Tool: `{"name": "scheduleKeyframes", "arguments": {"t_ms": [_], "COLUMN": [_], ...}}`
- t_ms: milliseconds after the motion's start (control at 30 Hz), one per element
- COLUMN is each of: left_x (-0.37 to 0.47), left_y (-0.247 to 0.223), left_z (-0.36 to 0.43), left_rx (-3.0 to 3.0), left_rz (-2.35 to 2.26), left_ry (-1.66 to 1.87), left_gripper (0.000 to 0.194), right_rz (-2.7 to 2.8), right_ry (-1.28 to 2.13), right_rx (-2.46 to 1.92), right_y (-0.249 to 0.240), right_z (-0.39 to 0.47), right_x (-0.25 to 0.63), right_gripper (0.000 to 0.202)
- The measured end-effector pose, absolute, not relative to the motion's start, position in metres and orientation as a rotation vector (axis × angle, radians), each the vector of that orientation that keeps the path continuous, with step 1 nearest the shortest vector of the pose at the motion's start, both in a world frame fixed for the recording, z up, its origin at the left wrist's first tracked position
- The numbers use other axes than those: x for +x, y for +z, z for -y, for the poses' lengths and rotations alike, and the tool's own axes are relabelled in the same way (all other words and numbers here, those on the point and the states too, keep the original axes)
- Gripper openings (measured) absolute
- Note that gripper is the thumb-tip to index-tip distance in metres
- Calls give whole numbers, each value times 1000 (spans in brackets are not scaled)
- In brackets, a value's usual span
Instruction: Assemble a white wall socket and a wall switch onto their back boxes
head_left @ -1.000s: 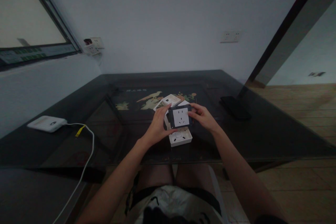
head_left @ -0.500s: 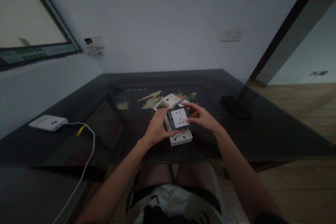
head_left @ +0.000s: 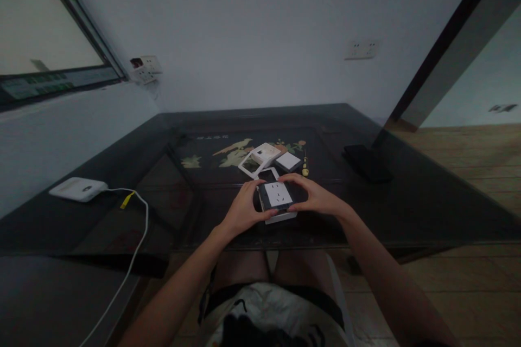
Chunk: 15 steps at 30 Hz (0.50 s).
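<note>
Black desk: dark glossy desk (head_left: 407, 211) with a painted bird-and-flower panel under the glass, everything sits on it
Socket: white five-hole face in a dark frame (head_left: 275, 196), held between both hands just above a white box, near the front edge of the desk
Left hand: left hand (head_left: 243, 210) curled round the socket's left side, thumb along the near edge, fingers closed on it
Right hand: right hand (head_left: 315, 199) arched over the right side, fingertips on the far edge and thumb at the near one, also gripping it
White box: white box (head_left: 280, 217) right under the socket, only its near rim peeks out; can't tell if the two are touching
Behind the hands: white frame (head_left: 249, 166) lying flat, another white socket part (head_left: 266, 152) resting on it, and a small white plate in a dark surround (head_left: 288, 161) just beside them
Small bit: tiny yellowish thing (head_left: 305, 171) right of that plate, too small to make out
Left side: white router-looking box (head_left: 79, 189) with a white cable (head_left: 136, 238) and a yellow plug (head_left: 127, 200)
Right side: flat black object (head_left: 367, 162) well apart from the hands
Wall: white wall outlets (head_left: 361, 49) and more (head_left: 145, 70) by the window corner
</note>
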<state>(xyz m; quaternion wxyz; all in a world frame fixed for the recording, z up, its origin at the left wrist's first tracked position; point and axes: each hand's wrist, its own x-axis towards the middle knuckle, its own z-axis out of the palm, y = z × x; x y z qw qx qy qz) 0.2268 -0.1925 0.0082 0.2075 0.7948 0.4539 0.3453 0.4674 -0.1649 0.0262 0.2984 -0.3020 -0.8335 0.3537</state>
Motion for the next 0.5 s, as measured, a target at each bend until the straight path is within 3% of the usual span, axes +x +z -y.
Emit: {"name": "scheduleKeyframes", "arguments": {"t_ms": [500], "left_x": [227], "left_y": [-4], "left_z": [199], "left_rx": [2147], "left_rz": [-1217], "left_ry": [889], "left_gripper": [68], "right_rz": [2276], "right_ry": [940], "right_rx": [-828], "right_y": [18], "right_z": [166], "right_x": [466], "right_gripper": [63]}}
